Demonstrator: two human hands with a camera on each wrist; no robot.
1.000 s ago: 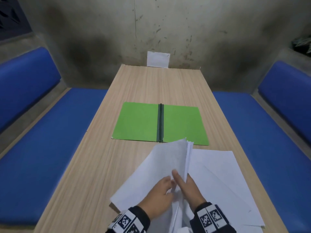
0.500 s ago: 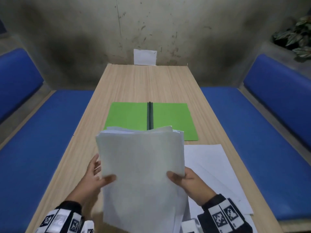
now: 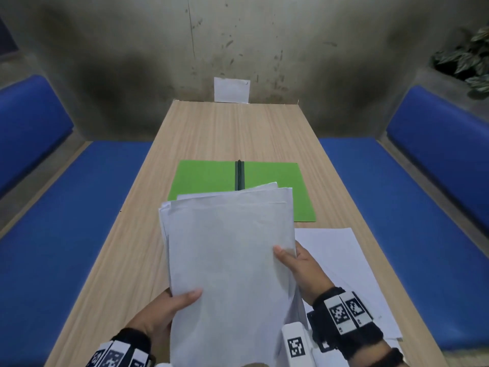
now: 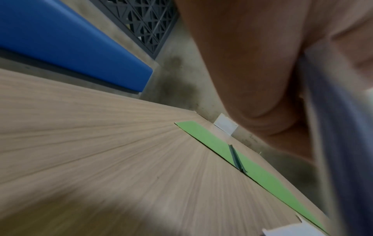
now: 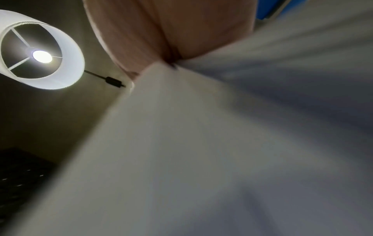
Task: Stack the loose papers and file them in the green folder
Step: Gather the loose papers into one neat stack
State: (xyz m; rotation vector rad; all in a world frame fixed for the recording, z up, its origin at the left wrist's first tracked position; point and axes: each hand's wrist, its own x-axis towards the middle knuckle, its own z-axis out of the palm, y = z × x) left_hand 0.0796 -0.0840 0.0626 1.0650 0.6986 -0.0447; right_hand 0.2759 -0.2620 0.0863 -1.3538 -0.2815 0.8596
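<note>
I hold a stack of white papers (image 3: 230, 250) upright above the near part of the wooden table (image 3: 232, 133). My left hand (image 3: 169, 308) grips the stack's lower left edge, thumb on the front sheet. My right hand (image 3: 296, 263) grips its right edge, thumb on the front. The green folder (image 3: 206, 178) lies open and flat behind the stack, its dark spine (image 3: 239, 174) down the middle; the stack hides its near edge. More loose white sheets (image 3: 341, 263) lie on the table under my right arm. In the left wrist view the folder (image 4: 214, 140) shows beyond my palm.
Blue bench seats (image 3: 66, 221) run along both sides of the table. A small white card (image 3: 231, 90) leans on the stained wall at the far end. A plant (image 3: 468, 59) stands at the upper right. A lit lamp (image 5: 40, 51) hangs overhead.
The stack has turned from edge-on to face-on in both hands. My left hand has slid down its left edge to the lower corner, and my right hand has moved up the right edge.
</note>
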